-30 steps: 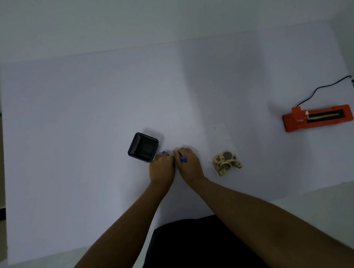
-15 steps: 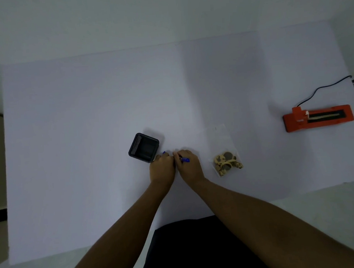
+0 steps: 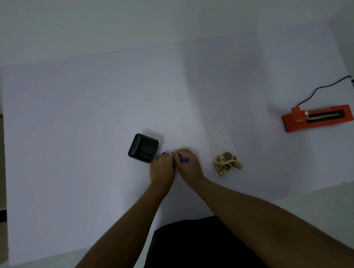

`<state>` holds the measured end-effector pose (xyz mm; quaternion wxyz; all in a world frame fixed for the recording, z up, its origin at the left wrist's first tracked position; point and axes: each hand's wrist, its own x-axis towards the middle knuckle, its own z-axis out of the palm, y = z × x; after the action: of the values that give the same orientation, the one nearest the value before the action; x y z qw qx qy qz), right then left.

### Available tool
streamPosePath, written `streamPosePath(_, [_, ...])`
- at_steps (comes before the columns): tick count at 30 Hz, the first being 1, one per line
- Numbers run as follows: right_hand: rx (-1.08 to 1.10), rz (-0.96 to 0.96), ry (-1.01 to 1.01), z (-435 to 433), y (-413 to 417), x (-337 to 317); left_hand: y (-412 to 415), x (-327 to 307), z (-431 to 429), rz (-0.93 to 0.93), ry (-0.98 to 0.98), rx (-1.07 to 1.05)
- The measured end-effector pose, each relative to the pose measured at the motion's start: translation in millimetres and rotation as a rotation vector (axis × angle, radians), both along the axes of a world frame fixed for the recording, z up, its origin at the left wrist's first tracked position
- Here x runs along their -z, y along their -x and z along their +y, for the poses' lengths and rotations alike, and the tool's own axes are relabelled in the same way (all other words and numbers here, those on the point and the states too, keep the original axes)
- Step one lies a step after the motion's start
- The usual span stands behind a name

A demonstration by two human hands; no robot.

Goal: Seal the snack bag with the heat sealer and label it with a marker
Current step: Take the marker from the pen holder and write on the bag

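Observation:
Both fists meet at the middle of the white table [image 3: 87, 119] on a blue marker [image 3: 184, 159]. My left hand [image 3: 161, 168] is closed around one end, where a blue tip pokes out. My right hand [image 3: 188, 166] is closed around the other end, which also shows blue. A clear snack bag [image 3: 225, 151] with tan and dark snacks lies flat just right of my right hand, apart from it. The orange heat sealer [image 3: 317, 118] rests at the far right, its lid down and a black cord running off the back edge.
A black square pen holder [image 3: 143, 148] stands just behind and left of my left hand, nearly touching it. The table's front edge runs close to my body, and its right edge lies just past the sealer.
The blue end of the marker has come a little further out on the right-hand side. Both hands stay together in the same spot.

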<state>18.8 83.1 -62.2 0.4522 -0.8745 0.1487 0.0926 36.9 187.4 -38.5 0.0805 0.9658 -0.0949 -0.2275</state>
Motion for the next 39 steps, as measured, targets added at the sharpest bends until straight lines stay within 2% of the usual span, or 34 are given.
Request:
streamPosePath(5, [-0.012, -0.045, 0.006, 0.6, 0.6, -6.8, -0.4, -3.9, -0.9, -0.001, -0.002, 0.002])
streamPosePath(19, [0.118, 0.059, -0.022, -2.6, 3.0, 2.9, 0.4, 0.8, -0.3, -0.029, -0.025, 0.042])
streamPosePath(25, [-0.037, 0.03, -0.051, -6.8, 10.6, 4.1, -0.1, 2.5, 0.3, -0.001, -0.002, -0.006])
streamPosePath(39, [0.089, 0.06, -0.065, -4.8, 4.7, 4.0, 0.1, 1.8, 0.5, -0.026, -0.018, 0.044])
